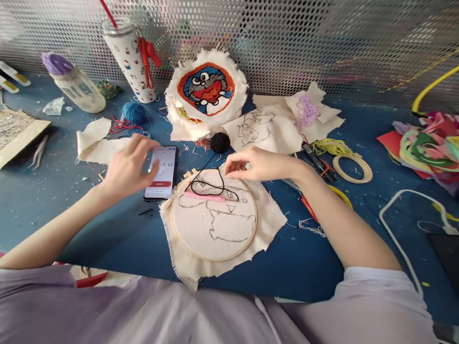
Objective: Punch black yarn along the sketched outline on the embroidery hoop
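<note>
The phone [162, 172], at ten o'clock of the embroidery hoop [214, 215], is tapped by the loosely spread left hand [125, 167]. Black yarn [211, 184] is pinched by the right hand [256, 165]; threading appears next, requiring a steady pinch.

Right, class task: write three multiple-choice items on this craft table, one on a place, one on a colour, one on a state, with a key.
1. Where does the pink punch needle lie?
A. on the hooped cloth
B. beside the tumbler
C. on the phone

2. What colour is the yarn ball behind the hoop?
A. blue
B. black
C. yellow

3. What state is the phone screen in?
A. dark
B. cracked
C. lit

Key: 1 A, it rests across the drawn outline; 2 B, its black strand trails onto the cloth; 3 C, digits show under the left hand, while the right hand pinches the strand.
</note>
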`<state>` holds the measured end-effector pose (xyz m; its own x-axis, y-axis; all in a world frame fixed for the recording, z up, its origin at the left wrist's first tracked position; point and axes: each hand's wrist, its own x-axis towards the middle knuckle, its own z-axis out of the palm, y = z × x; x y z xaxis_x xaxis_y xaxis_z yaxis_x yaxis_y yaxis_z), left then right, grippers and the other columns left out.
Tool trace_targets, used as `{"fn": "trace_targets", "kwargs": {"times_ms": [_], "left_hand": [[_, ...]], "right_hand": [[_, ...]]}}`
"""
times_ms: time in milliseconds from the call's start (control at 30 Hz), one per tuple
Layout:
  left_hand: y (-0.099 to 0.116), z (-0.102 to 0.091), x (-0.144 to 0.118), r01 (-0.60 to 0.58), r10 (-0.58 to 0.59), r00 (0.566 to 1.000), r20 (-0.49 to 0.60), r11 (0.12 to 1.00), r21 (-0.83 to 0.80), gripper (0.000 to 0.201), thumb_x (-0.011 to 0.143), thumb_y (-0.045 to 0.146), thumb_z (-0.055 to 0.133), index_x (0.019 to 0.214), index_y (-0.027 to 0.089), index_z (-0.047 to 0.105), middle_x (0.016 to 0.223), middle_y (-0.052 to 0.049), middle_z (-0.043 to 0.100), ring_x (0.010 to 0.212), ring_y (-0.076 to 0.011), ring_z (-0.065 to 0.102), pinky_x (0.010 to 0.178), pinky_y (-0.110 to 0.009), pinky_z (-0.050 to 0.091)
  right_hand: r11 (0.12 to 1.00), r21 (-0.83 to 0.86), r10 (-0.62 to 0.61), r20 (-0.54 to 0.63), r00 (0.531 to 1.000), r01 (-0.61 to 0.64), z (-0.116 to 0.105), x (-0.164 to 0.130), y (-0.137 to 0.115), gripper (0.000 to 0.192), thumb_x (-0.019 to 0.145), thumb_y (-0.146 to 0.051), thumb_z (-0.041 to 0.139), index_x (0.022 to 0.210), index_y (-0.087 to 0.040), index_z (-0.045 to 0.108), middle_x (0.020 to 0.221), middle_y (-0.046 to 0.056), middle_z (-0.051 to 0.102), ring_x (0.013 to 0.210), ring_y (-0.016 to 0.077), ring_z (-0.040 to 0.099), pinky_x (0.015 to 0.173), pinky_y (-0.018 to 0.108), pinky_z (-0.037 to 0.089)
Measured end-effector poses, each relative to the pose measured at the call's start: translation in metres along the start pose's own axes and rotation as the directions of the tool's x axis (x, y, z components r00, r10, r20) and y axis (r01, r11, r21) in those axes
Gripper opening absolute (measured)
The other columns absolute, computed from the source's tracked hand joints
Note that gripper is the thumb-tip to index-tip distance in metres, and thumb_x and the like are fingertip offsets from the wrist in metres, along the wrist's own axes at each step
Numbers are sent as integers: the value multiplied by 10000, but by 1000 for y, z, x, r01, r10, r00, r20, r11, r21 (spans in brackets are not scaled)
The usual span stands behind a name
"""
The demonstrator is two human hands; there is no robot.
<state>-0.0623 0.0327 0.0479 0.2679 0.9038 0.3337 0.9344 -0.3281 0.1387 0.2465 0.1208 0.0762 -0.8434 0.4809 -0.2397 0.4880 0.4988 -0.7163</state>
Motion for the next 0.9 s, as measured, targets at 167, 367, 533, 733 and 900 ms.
{"fn": "trace_targets", "kwargs": {"times_ms": [167,367,533,733,900], "left_hand": [[53,8,10,-486,499,838,223,867,-115,227,951,311,462,1056,170,606,1067,-104,623,952,-210,614,583,-264,466],[79,24,25,-651,633,699,332,755,-70,263,952,227,460,1146,162,625,1007,-111,664,926,-226,625,589,-275,431],[78,10,51,-534,615,700,364,789,-305,350,998,379,388,1099,156,639,791,-58,696,580,-136,589,491,-268,328],[71,-12,77,-280,672,631,386,662,-695,236,954,354,480,1007,194,645,717,-10,644,570,-107,536,527,-228,380],[58,-6,83,-93,654,610,446,619,-780,193,944,285,468,897,185,625,711,-27,636,588,-113,541,534,-219,413]], "right_hand": [[998,-3,-56,90,994,56,12,6,0,182,838,-302,611,942,-159,658,838,42,657,699,128,540,641,278,415],[1000,4,-5,119,993,5,18,7,-4,209,885,-339,544,936,-167,651,845,46,676,689,134,566,643,282,409],[997,81,-9,137,991,-2,11,4,-1,322,964,-362,394,854,-185,639,796,29,652,706,144,551,678,297,410],[942,335,-22,119,993,-19,2,0,2,287,965,-367,410,1052,-213,636,1000,47,705,868,171,631,768,307,469],[910,404,-31,-152,988,91,7,8,10,381,973,-485,383,1129,-221,609,1038,69,690,966,179,632,855,329,486]]}}
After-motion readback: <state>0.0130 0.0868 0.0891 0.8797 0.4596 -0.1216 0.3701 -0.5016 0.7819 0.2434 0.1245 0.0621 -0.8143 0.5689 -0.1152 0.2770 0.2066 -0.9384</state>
